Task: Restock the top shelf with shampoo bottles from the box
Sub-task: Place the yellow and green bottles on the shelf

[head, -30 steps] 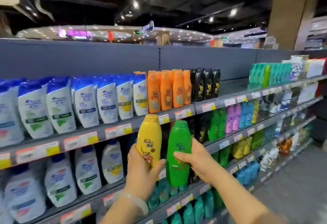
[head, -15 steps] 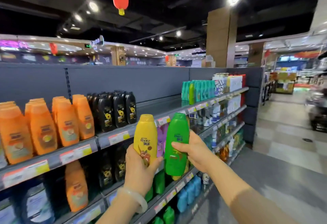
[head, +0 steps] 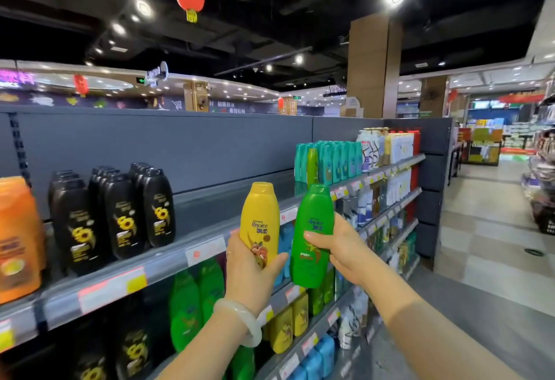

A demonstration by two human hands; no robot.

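My left hand (head: 250,271) grips a yellow shampoo bottle (head: 260,217) upright by its lower half. Right beside it, my right hand (head: 339,247) grips a green shampoo bottle (head: 312,229), also upright. Both bottles are held in front of the top shelf (head: 210,208), level with a bare stretch of it between the black bottles (head: 120,214) and the teal bottles (head: 330,160). The box is not in view.
Orange bottles (head: 18,238) stand at the far left of the top shelf. White bottles and red packs (head: 390,145) fill its far end. Lower shelves hold green, yellow and blue bottles. An aisle floor (head: 480,229) runs along the right.
The view has swung right along the shelf, past the white-and-blue and orange bottles to the bare stretch. Both hands carry their bottles along, slightly higher and closer to the shelf.
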